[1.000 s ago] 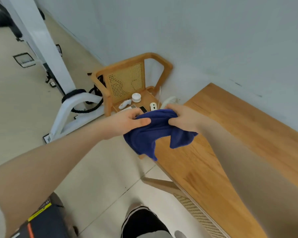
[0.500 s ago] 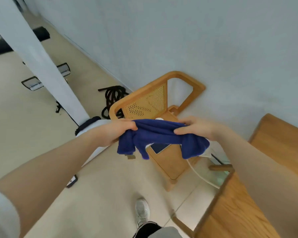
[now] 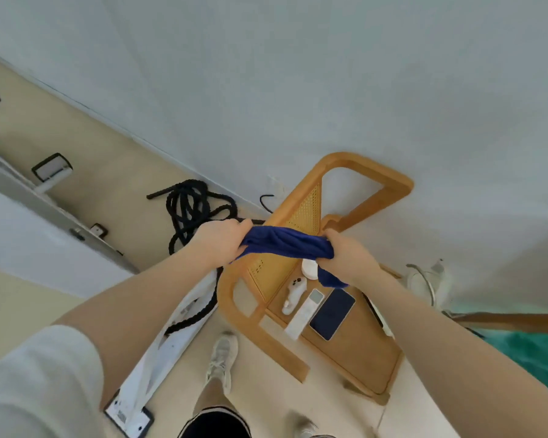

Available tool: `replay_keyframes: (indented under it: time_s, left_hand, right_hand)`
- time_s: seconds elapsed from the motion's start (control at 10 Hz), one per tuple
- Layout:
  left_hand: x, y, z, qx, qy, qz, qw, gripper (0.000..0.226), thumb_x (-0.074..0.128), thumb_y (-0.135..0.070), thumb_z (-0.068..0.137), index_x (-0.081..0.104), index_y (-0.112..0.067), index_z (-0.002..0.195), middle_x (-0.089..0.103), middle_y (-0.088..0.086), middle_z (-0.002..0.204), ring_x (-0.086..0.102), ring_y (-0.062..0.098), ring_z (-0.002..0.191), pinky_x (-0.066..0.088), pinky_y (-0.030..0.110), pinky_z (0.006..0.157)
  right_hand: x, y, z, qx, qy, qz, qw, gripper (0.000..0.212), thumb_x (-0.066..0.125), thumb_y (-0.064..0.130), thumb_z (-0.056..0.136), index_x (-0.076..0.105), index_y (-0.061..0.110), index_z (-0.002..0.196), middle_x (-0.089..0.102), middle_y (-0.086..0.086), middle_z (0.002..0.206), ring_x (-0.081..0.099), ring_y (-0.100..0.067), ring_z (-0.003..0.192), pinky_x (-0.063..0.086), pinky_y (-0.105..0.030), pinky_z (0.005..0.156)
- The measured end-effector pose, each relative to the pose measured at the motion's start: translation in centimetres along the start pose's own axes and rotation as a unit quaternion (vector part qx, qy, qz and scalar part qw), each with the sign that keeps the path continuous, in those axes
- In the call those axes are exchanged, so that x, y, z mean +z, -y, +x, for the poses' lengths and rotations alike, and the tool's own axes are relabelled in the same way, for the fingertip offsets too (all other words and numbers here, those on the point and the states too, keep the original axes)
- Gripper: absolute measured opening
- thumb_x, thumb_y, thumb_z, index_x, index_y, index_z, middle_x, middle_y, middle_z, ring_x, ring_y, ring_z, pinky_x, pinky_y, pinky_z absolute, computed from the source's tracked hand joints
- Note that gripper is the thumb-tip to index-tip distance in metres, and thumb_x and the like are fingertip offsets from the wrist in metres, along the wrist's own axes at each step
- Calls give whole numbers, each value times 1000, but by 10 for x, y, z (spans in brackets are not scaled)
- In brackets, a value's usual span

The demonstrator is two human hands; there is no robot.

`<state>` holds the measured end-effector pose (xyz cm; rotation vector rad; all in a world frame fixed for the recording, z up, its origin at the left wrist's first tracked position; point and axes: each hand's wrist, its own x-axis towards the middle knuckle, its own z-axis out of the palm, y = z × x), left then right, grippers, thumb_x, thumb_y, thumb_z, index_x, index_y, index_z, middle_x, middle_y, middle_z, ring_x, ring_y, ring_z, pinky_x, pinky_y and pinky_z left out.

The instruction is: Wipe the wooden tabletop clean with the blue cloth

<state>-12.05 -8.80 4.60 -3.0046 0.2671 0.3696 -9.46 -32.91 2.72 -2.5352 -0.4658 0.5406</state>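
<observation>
wooden tabletop (image 3: 516,318) mostly cut off at right edge, perhaps only its rim showing

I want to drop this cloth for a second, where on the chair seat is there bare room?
The near right part of the chair seat, between the phone and the front rail, is bare. The back left is crowded: white puck, controller and remote lie side by side. Both hands hold the blue cloth.

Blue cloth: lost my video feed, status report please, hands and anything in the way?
Left hand and right hand both gripping blue cloth, stretched between them, in the air. Tabletop out of view. Wooden chair below, holding phone and remote.
</observation>
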Motion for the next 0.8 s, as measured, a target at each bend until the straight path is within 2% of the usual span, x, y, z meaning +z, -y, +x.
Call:
replay_keyframes:
  time_s: [0.1, 0.2, 0.3, 0.4, 0.5, 0.6, 0.7, 0.8]
  left_hand:
    - [24, 45, 50, 15, 9, 25, 1000, 40, 48, -34, 94, 40, -11, 127, 54, 9, 116, 59, 28, 98, 43, 36, 68]
    - [54, 86, 97, 85, -56, 33, 994, 81, 69, -37, 79, 30, -6, 143, 45, 16, 138, 49, 30, 122, 43, 39, 97]
    - [79, 98, 131, 162, 101, -98, 977, 77, 51, -25, 92, 3, -10, 149, 9, 10, 157, 18, 25, 143, 20, 38, 116]
    - [93, 84, 144, 127, 254, -328, 901, 70, 44, -14, 96, -1, -18, 150, 18, 10, 155, 35, 21, 131, 30, 32, 110]
    - [108, 75, 156, 77, 311, -448, 834, 74, 43, -11, 96, -7, -26, 149, 41, 13, 141, 45, 15, 106, 41, 23, 87]
    - [108, 79, 168, 67, 334, -424, 839, 63, 45, -16, 95, 13, -23, 148, 53, 14, 128, 57, 21, 103, 49, 31, 87]
    - [90, 81, 173, 124, 186, -301, 927, 29, 45, -14, 93, 50, -11, 121, 60, 12, 117, 56, 15, 90, 47, 27, 75]
    - [61, 71, 164, 118, 101, -319, 935, 36, 40, -15, 96, 46, -14, 131, 59, 7, 123, 57, 22, 106, 47, 37, 90]
  right_hand:
    - [33, 11, 58, 84, -34, -20, 996, 12, 52, 16, 86, 46, 12, 95, 57, -6, 86, 53, -22, 74, 42, -31, 63]
    - [61, 23, 110, 168, -17, -23, 985, 35, 54, 17, 85, 43, 15, 118, 56, -11, 109, 55, -28, 94, 44, -34, 75]
    - [93, 34, 143, 183, 23, 114, 976, 59, 48, 13, 92, 18, 11, 143, 47, -17, 128, 54, -28, 98, 43, -35, 78]
    - [119, 53, 156, 212, 15, 171, 962, 68, 43, 5, 92, 4, 15, 148, 36, -14, 142, 48, -33, 116, 42, -42, 95]
    - [124, 61, 161, 261, -11, 217, 941, 72, 43, -2, 90, 3, 13, 148, 18, -13, 153, 25, -29, 138, 26, -38, 111]
    - [111, 60, 157, 271, 7, 210, 939, 70, 44, 3, 91, 5, 14, 148, 14, -11, 155, 21, -28, 139, 25, -37, 112]
    - [91, 60, 130, 292, 21, 198, 936, 61, 45, 14, 95, 13, 13, 147, 19, -11, 152, 36, -29, 131, 38, -35, 98]
    - [71, 59, 82, 329, -85, 182, 923, 52, 42, 20, 96, 23, 19, 144, 38, -11, 142, 50, -28, 115, 41, -31, 87]
